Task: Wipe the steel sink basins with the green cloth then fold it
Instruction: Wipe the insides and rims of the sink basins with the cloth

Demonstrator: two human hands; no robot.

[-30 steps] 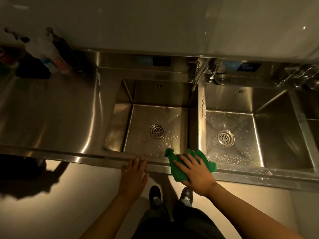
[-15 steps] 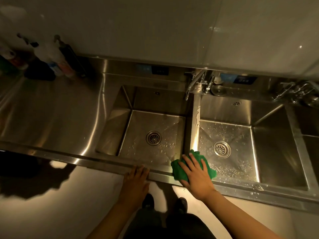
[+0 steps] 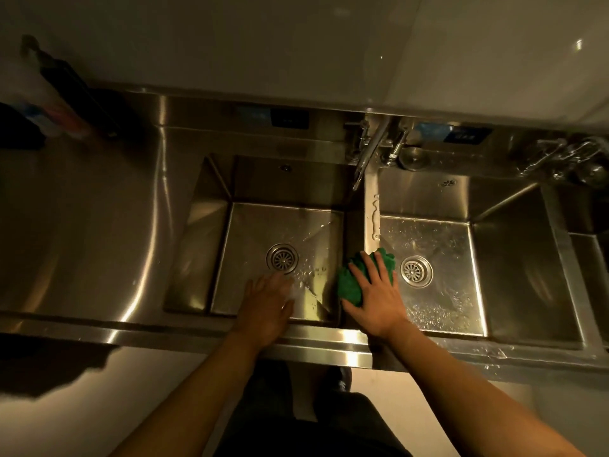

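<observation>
Two steel basins sit side by side: the left basin (image 3: 257, 232) and the right basin (image 3: 441, 245), both wet with droplets. The bunched green cloth (image 3: 351, 282) lies on the steel divider (image 3: 371, 209) between them, at its near end. My right hand (image 3: 375, 291) presses flat on the cloth with fingers spread. My left hand (image 3: 268, 300) hovers blurred over the near part of the left basin, fingers relaxed and holding nothing.
A faucet (image 3: 369, 153) stands behind the divider, with a second tap set (image 3: 566, 156) at the far right. Bottles (image 3: 49, 94) stand at the back left of the steel counter (image 3: 82, 209). A third basin's edge (image 3: 590, 258) shows at the right.
My right hand has pushed the cloth from the front rim up onto the divider. My left hand has left the front rim and moved out over the left basin.
</observation>
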